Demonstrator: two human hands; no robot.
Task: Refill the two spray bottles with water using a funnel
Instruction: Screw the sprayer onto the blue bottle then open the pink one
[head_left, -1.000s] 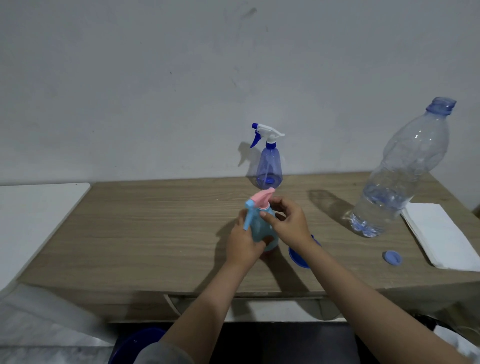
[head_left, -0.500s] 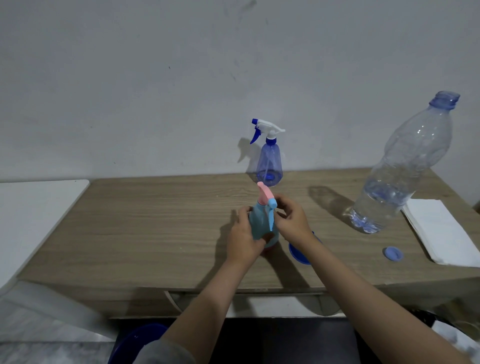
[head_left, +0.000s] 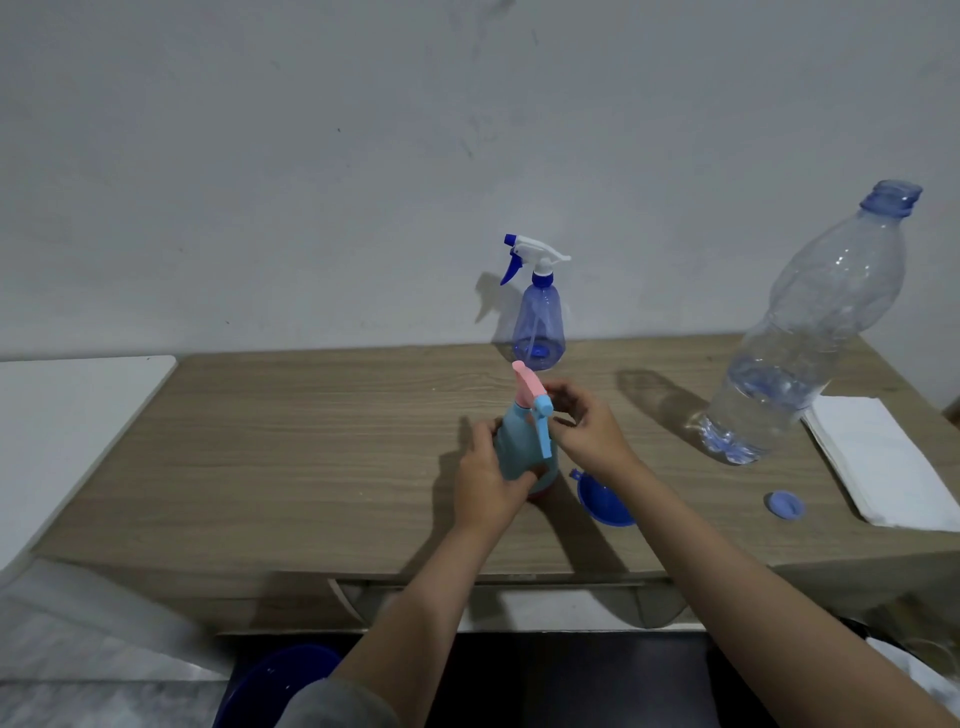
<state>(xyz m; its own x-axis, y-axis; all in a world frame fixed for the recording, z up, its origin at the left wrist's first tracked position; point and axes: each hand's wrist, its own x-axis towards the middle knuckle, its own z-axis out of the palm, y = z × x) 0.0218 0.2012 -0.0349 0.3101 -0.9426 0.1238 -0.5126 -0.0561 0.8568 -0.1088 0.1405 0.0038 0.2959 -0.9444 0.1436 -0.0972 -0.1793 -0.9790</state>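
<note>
Pink spray top (head_left: 527, 387) has turned a bit since 0.5 s ago; its blue trigger (head_left: 544, 428) hangs down toward the person. L hand (head_left: 488, 480) wraps round the light blue bottle (head_left: 517, 449), holding it upright on the wood table (head_left: 291, 447). R hand (head_left: 584, 428) pinches the neck, just R of the top. 2 spray bottles: this one & a clear blue one (head_left: 537, 327) behind. 1 blue funnel (head_left: 605, 501) under the R wrist. 1 big water bottle (head_left: 810, 343), 1 cap (head_left: 784, 505), far R.
</note>
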